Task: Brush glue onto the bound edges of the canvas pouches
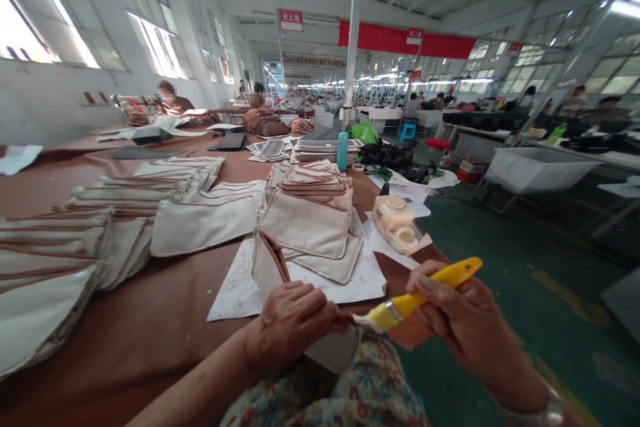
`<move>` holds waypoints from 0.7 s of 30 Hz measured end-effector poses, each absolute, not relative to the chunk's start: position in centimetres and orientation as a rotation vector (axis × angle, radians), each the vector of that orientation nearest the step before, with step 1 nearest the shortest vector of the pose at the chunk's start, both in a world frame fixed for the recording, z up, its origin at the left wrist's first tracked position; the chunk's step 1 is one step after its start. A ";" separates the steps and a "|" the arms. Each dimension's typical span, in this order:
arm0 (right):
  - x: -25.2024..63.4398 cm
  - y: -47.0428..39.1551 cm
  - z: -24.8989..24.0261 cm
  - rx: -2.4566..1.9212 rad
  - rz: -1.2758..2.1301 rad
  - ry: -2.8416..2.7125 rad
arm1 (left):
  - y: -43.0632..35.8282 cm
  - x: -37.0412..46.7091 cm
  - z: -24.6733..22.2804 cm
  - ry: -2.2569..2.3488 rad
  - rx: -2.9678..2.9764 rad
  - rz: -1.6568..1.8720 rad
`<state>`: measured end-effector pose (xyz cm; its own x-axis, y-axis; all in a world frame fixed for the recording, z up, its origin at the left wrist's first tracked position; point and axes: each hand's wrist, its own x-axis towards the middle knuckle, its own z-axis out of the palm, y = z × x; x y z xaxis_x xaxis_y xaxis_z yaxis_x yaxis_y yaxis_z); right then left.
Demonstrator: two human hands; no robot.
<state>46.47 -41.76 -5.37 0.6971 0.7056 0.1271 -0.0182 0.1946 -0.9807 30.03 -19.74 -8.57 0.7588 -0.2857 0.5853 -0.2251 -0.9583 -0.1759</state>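
My left hand (295, 320) is closed on a cream fabric piece (267, 267) with brown edging, which sticks out above and below the fist near the table's front edge. In my right hand (460, 320) is a yellow-handled brush (425, 287), its bristles touching the brown edge just right of my left fist. White matter shows at the bristle tip. Behind my left hand, several more cream pieces (305, 224) lie stacked over a stained white sheet (233, 290). A whitish plastic container (395, 214) with an open mouth stands beyond the brush.
Long overlapping rows of cream pieces (50, 280) cover the left of the brown table (165, 327). A turquoise bottle (343, 152), trays (325, 147) and black material (390, 154) stand farther back. On the right is a white bin (537, 170). A person (173, 99) sits at the far left.
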 end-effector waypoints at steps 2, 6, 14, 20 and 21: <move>46.9 -42.0 -5.0 -1.287 0.508 -0.627 | -19.7 29.8 -8.8 0.418 -2.854 -0.959; 46.6 -40.7 -5.6 -1.205 0.494 -0.588 | -19.7 29.5 -9.2 0.436 -2.829 -0.986; 45.9 -41.1 -6.1 -1.126 0.673 -0.571 | -19.4 29.1 -9.7 0.445 -2.899 -1.010; 45.9 -43.9 -4.2 -1.045 0.360 -0.304 | -17.8 33.1 -5.4 0.422 -3.200 -1.210; 46.0 -44.5 -3.9 -1.053 0.289 -0.287 | -17.8 34.1 -3.8 0.439 -3.306 -1.253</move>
